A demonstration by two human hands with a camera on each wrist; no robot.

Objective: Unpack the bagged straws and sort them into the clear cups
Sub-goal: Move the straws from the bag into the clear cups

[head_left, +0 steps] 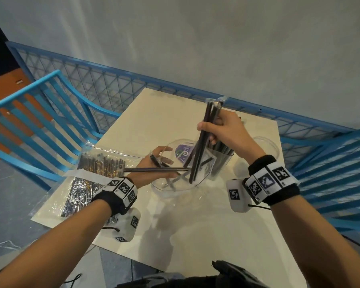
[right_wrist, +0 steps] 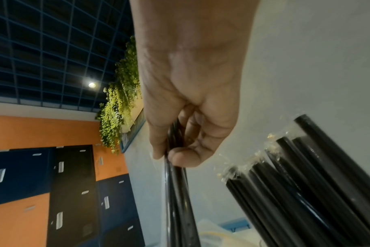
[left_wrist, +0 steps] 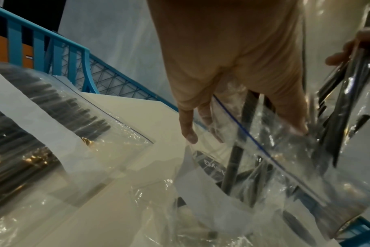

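Right hand (head_left: 224,132) grip clenched on black straws (head_left: 204,140); left hand (head_left: 154,169) pinching one straw (head_left: 154,169), over bag (head_left: 175,183)

White tabletop (head_left: 175,225) beside a blue mesh railing (head_left: 104,84); blue slatted chair (head_left: 29,121) left, grey wall (head_left: 216,38) beyond.

Right grip (head_left: 220,129) raised, fingers curled closed – left grip (head_left: 156,167) lower, palm up, fingers loosely spread
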